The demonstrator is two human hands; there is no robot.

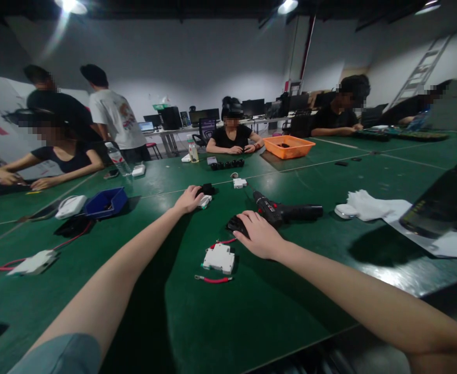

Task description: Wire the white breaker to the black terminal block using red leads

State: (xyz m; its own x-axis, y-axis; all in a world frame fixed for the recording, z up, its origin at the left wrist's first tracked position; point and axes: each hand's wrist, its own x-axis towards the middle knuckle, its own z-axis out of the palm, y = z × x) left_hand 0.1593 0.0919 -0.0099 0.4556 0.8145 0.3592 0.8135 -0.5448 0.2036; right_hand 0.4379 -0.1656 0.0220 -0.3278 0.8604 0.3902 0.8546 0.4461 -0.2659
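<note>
left hand is stretched far out, fingers lying on a small white part that sits against a black block; can't tell if it's pinched or just touched. right hand is palm-down, fingers curled over a black part on the table; contact is hidden, so can't tell if it's closed on it. risks as I see them: black part lies right at the nose of the electric screwdriver, so dragging it could knock the tool and roll it. white breaker sits just beside the right wrist, its red lead running up toward the hand, so a forearm sweep could snag it and pull the breaker along. loose red wire could get brushed off too. left arm at full reach means poor control on a small part
</note>
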